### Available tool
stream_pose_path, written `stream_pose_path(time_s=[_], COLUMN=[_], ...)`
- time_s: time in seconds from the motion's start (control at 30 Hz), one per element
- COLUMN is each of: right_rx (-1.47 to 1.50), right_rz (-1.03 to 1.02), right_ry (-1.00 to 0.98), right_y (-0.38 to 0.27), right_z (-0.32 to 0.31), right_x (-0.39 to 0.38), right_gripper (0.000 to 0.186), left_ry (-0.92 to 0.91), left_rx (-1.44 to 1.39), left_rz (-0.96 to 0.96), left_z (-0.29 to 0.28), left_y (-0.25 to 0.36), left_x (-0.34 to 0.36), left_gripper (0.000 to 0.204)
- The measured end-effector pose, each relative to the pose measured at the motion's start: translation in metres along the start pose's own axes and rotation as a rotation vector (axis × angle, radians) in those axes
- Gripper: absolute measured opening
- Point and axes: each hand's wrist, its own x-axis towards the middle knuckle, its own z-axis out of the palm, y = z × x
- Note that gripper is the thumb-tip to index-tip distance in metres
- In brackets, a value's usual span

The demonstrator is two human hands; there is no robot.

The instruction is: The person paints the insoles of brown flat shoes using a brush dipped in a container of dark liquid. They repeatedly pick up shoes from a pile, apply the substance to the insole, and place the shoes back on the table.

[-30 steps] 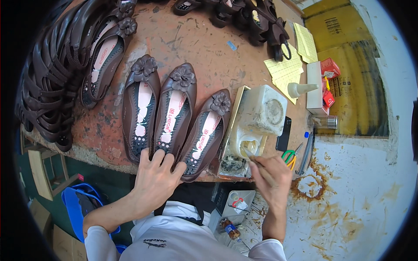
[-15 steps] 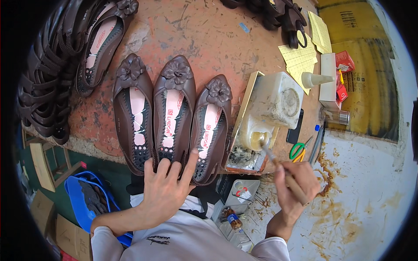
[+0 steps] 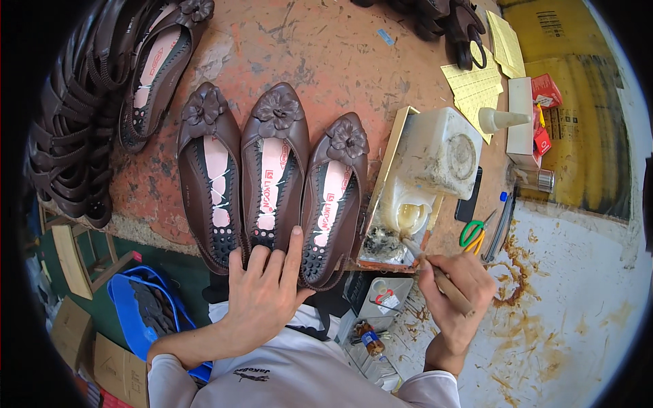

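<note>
Three dark brown slingback shoes with flower ornaments lie side by side, toes pointing away: a left shoe (image 3: pixel 192 177), a middle shoe (image 3: pixel 305 156) and a right shoe (image 3: pixel 315 153). My left hand (image 3: pixel 262 299) rests its stretched fingers over the middle shoe's heel, the index finger pointing between it and the right one. In my right hand (image 3: pixel 459 292) is a glue brush (image 3: pixel 451 289), gripped by its wooden handle. Its bristle end is low, beside a white plastic glue pot (image 3: pixel 445 153) whose opening shows pale yellowish glue (image 3: pixel 410 216). Crusted residue (image 3: pixel 381 246) lies below that opening.
Stacked brown shoes (image 3: pixel 71 129) and another flowered shoe (image 3: pixel 153 81) crowd the left. Right of the pot are a phone (image 3: pixel 468 197), green-handled scissors (image 3: pixel 471 233), yellow paper sheets (image 3: pixel 473 88) and a white nozzle (image 3: pixel 503 120). A blue basket (image 3: pixel 126 313) stands below the table edge.
The brush tip has moved out of the pot's opening, down to its near rim. My left index finger has shifted off the right shoe towards the middle one.
</note>
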Motion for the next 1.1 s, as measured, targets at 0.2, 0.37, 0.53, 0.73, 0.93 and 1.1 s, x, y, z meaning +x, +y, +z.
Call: stream_pose_path(time_s=[0.2,0.37,0.53,0.73,0.93,1.1], right_rx=[0.167,0.588,0.523,0.677,0.546,0.465], right_rz=[0.296,0.099,0.026,-0.042,-0.314,-0.187], right_ry=[-0.096,0.017,-0.208,-0.585,-0.704,-0.383], right_y=[-0.006,-0.032,-0.023,-0.021,-0.021,-0.023], right_z=[-0.007,0.007,0.065,0.062,0.052,0.055], right_x=[0.003,0.021,0.032,0.027,0.04,0.039], right_gripper=[0.011,0.019,0.016,0.018,0.029,0.024], left_ry=[-0.022,0.04,0.058,0.057,0.017,0.043], left_rx=[-0.045,0.007,-0.021,-0.013,-0.014,-0.041], left_rz=[0.005,0.024,-0.005,0.0,0.005,-0.02], left_z=[-0.004,0.006,0.006,0.007,0.005,0.004], left_y=[-0.002,0.0,-0.001,-0.001,-0.001,-0.001], left_x=[0.001,0.007,0.005,0.007,0.005,0.006], left_gripper=[0.106,0.106,0.104,0.098,0.111,0.105])
